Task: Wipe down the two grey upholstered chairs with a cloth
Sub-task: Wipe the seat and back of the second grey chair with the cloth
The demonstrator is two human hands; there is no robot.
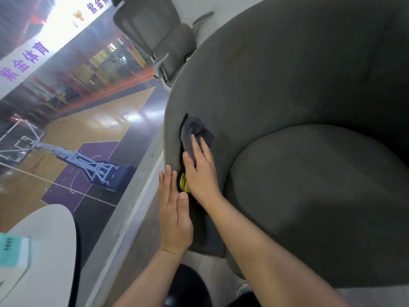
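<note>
**Cloth pressed into the chair's inner arm**

Both bare forearms reached up from the bottom edge toward a big grey chair (287,74). On the right hand (200,171) the grip lay flat and open, fingers stretched out and spread rather than curled, pressing a dark grey cloth (192,134) against the inside of the chair's curved arm. Most of the cloth bunched out beyond the fingertips, farther up the arm; a small yellow-green patch (184,184) showed just under the heel of that hand, and what it belonged to could not be told. Close beside it, the left hand (173,216) rested open with its fingers straight along the outer rim of the same arm, holding nothing, its thumb nearly touching the right wrist. Off to the right of both hands sat the round seat cushion (321,196). Beyond the cloth and well apart stood a grey office chair (159,34) with a mesh back. Left of the left hand, a glass wall looked onto a basketball court (73,134), and a white table (46,247) carried a teal box (12,250).
</note>
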